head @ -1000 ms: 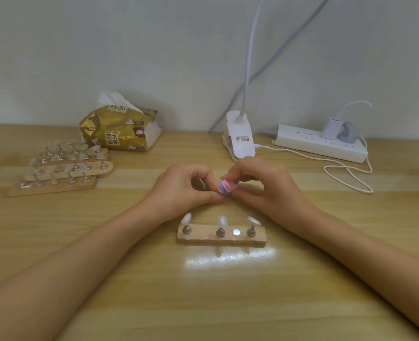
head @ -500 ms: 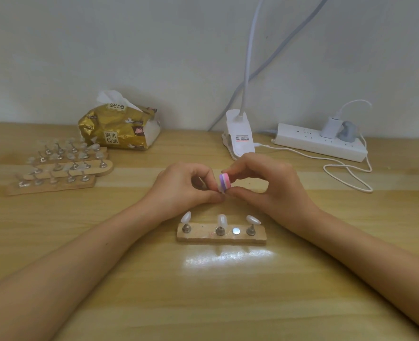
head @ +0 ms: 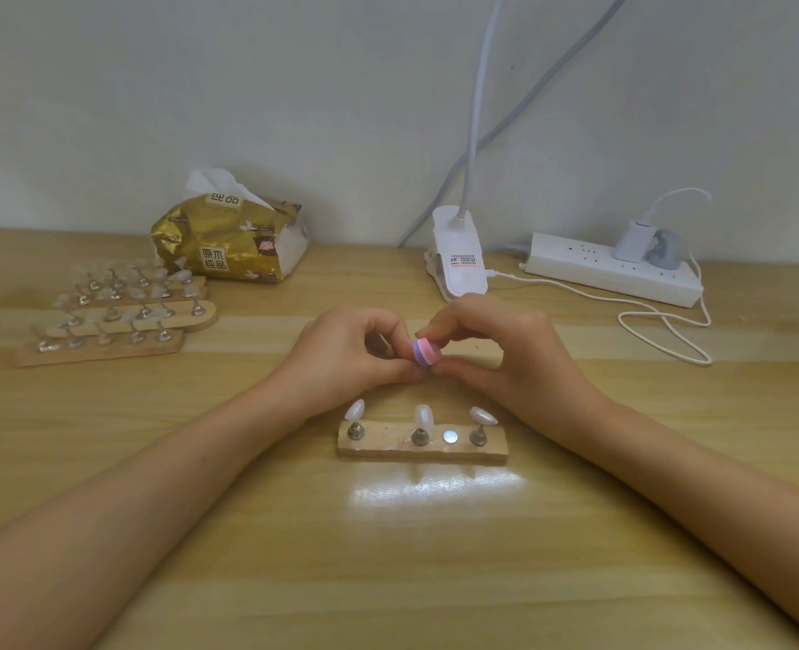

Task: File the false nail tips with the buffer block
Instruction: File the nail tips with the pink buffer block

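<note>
While the right hand (head: 496, 354) pinches it, the buffer block (head: 425, 351) sits above the table at mid-frame, between both hands: small, rounded end toward camera, purple and pink stripes. Right grip: thumb under, index on top, narrow pinch closed on the block, other fingers curled behind. Left hand (head: 346, 356) is right beside the block's left side, fingers curled tight, thumb tip against the fingertips. Whatever sits in that pinch is hidden, so can't tell if it holds a nail tip. Just in front of the hands, toward camera: wooden holder strip (head: 388, 450) flat on the table, three false nail tips (head: 424, 416) standing on metal pegs, plus one bare round metal disc (head: 450, 436) between the middle and right pegs. Table (head: 435, 579) is light wood-grain, glossy, with a bright glare patch just in front of the strip. Far left: more holder strips (head: 116, 316) in rows, loaded with tips. Behind those, a gold tissue pack (head: 229, 246) with white tissue poking out. Back centre: white clip lamp base (head: 458, 260), neck running up out of frame. Back right: white power strip (head: 613, 269) with a white charger (head: 632, 236) plugged in, white cable (head: 665, 330) looped on the table. Plain off-white wall (head: 294, 86) behind, table butted against it.
</note>
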The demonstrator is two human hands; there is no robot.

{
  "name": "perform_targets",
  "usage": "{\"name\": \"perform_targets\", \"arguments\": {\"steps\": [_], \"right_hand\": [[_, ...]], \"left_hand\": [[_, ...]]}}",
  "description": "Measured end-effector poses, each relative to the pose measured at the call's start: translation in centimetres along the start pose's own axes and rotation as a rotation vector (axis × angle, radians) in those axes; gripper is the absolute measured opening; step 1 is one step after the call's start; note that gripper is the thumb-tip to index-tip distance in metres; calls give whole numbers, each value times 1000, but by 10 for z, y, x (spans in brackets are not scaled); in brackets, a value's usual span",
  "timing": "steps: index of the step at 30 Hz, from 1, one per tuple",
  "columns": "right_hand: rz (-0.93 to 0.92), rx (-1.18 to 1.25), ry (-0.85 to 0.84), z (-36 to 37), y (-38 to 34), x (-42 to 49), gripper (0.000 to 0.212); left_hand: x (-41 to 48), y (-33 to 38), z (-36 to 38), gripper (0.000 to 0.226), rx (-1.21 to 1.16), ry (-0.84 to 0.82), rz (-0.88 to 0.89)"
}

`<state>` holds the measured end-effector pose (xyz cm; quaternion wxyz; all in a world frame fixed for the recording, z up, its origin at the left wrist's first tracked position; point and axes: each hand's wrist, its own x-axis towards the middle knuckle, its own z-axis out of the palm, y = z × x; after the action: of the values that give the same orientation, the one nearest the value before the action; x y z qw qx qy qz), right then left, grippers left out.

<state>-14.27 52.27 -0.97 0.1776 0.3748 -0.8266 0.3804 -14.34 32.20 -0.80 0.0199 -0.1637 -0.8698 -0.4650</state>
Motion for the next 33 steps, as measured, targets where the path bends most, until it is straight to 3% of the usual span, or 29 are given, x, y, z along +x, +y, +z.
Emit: {"name": "perform_targets", "arguments": {"steps": [3, 6, 10, 15, 20, 25, 27, 30, 33], "right_hand": [[69, 27, -22, -3, 0, -2, 11], [112, 145, 98, -9, -2, -4, 14], [190, 263, 139, -16, -1, -4, 17], [178, 229, 57, -14, -2, -4, 22], [177, 169, 56, -12, -3, 0, 28], [85, 13, -30, -1, -5, 7, 7], [128, 15, -50, -2, -2, 6, 7], [37, -6, 20, -1, -3, 4, 6], [27, -40, -22, -1, 1, 2, 8]], "left_hand": [[0, -1, 1, 12, 1, 2, -5], [1, -2, -2, 9, -17, -13, -9], [2, -2, -10, 15, -38, -148, 8], [4, -2, -13, 23, 69, -130, -29], [2, -4, -6, 13, 0, -20, -42], [2, -2, -4, 9, -44, -14, -59], [2, -1, -3, 10, -33, -6, -61], [1, -1, -3, 10, -50, -8, -58], [1, -1, -2, 9, -51, -5, -50]]}}
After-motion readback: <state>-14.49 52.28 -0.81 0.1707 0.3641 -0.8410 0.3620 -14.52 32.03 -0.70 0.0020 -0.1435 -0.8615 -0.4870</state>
